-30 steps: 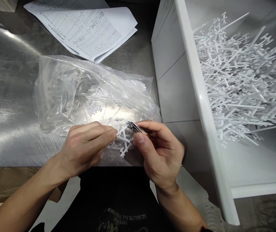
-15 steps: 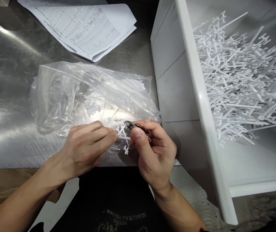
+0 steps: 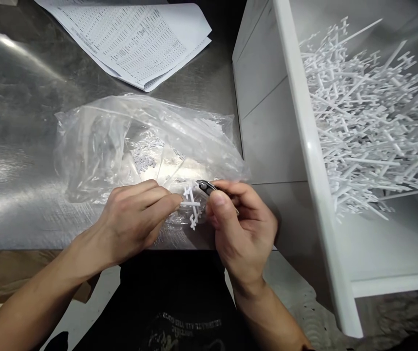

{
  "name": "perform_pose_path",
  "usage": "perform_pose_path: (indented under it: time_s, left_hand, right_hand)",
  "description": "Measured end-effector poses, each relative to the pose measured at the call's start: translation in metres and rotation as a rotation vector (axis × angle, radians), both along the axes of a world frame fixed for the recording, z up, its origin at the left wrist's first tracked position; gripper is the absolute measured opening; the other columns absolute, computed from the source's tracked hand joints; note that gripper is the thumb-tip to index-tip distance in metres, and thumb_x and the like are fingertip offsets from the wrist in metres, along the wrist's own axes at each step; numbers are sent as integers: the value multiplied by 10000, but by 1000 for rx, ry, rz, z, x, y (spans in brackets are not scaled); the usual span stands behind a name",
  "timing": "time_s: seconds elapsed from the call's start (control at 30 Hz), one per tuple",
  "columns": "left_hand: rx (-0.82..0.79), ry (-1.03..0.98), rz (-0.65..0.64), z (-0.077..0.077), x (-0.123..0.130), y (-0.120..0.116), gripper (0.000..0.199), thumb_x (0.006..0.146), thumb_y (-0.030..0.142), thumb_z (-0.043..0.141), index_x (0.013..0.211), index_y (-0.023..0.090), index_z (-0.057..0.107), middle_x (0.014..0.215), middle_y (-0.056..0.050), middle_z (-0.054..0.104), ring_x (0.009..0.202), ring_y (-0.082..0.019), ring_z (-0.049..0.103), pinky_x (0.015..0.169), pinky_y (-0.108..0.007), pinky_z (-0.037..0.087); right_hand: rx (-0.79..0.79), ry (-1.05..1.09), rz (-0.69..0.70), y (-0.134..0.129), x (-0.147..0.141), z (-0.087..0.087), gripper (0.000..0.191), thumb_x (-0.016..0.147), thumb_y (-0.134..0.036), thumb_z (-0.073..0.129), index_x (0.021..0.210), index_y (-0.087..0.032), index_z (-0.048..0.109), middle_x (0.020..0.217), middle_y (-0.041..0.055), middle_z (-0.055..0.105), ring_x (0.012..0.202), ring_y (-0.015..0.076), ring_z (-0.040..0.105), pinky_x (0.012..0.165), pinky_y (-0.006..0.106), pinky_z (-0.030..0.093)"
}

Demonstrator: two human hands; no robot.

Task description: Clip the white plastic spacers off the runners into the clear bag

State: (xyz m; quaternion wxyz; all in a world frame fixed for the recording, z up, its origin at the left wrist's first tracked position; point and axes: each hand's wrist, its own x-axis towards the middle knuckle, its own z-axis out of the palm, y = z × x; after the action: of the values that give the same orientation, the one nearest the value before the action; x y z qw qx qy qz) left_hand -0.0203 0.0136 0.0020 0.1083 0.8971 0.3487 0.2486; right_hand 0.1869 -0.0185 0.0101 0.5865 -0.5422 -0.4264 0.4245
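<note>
My left hand point(image 3: 139, 219) pinches the stem of a small white branched plastic piece point(image 3: 193, 207) between thumb and fingers. Just to its right, my right hand point(image 3: 240, 224) grips a small dark metal clipper point(image 3: 207, 187), its tip close to the upper end of the white piece. Whether the clipper touches the piece cannot be made out. Both hands are over the near edge of a clear plastic bag point(image 3: 95, 151) lying on the metal table. Many tiny pale pieces point(image 3: 145, 161) show in the middle of the bag.
Printed sheets point(image 3: 139, 44) lie at the back of the metal table point(image 3: 11, 122). On the right stands a large white bin point(image 3: 306, 141) with a high wall, holding a heap of white branched plastic pieces point(image 3: 377, 126). Brown material point(image 3: 8, 273) is below the table edge at left.
The white piece has turned in my left hand's fingers, and its branches now point differently. My right hand with the clipper has shifted slightly right, away from my left hand. The view has moved a little.
</note>
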Motion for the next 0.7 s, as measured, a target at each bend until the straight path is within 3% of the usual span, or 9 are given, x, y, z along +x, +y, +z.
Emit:
perform_pose_path:
  time_s: [0.17,0.27,0.53,0.7]
  left_hand:
    - [-27,-20,3,0,0,-1,243,1035,3,551,1082,233,615,821,58,670,738,-136,599,652,-285,449]
    - [-33,-19,9,0,0,-2,239,1030,2,549,1061,230,613,814,57,672,736,-134,611,634,-285,433]
    - [6,-37,24,-1,0,-3,269,1039,-8,530,1102,227,645,825,64,686,730,-125,623,648,-277,464]
    - [26,-73,26,-1,2,-3,261,1060,-1,524,1114,218,655,834,64,694,733,-116,629,668,-263,497]
  right_hand:
    - [8,16,106,-5,0,14,177,936,-123,876,1048,-259,871,779,-39,761,643,117,686,613,242,604]
    - [12,-32,103,-5,-2,17,168,928,-128,895,1042,-250,874,760,-36,738,631,126,676,575,246,588]
    - [40,-94,80,-3,-3,19,154,917,-127,881,1026,-234,862,749,-30,742,599,142,672,512,255,580]
    - [113,-218,88,-10,-4,12,198,967,-167,855,1134,-272,835,711,-45,674,531,148,558,467,292,514]
